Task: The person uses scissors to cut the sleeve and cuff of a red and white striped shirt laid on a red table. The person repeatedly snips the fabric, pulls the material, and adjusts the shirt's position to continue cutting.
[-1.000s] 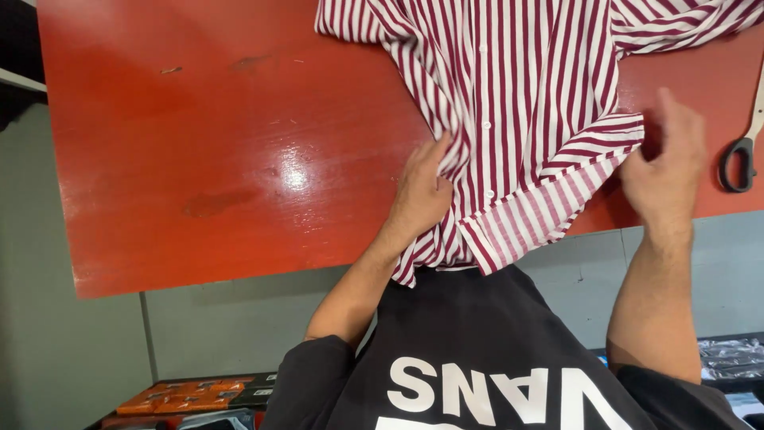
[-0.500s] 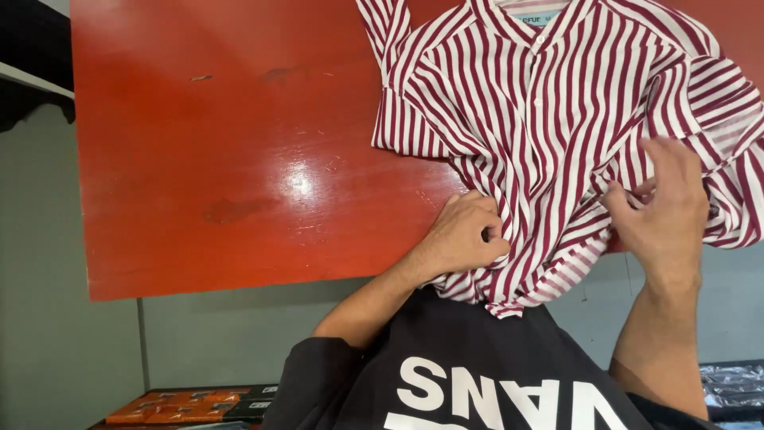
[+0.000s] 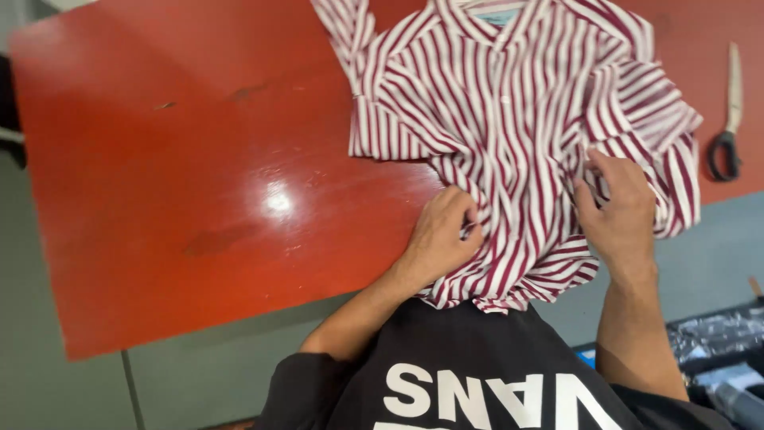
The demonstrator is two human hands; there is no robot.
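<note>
A red-and-white striped shirt (image 3: 509, 119) lies bunched on the red table (image 3: 199, 175), its collar toward the far edge and its hem hanging over the near edge. My left hand (image 3: 442, 235) pinches the fabric at the shirt's lower left side. On the lower right side, my right hand (image 3: 621, 207) grips a fold of the cloth with curled fingers. Both forearms reach up from my black shirt at the bottom of the view.
Black-handled scissors (image 3: 728, 119) lie on the table at the far right, beyond the shirt. The table's near edge (image 3: 239, 318) runs diagonally above a grey floor. Dark packaged items (image 3: 716, 350) sit low at the right.
The shirt has been pulled toward me and gathered, so the collar and both sleeves now show. Both hands moved closer together on the lower part of the fabric.
</note>
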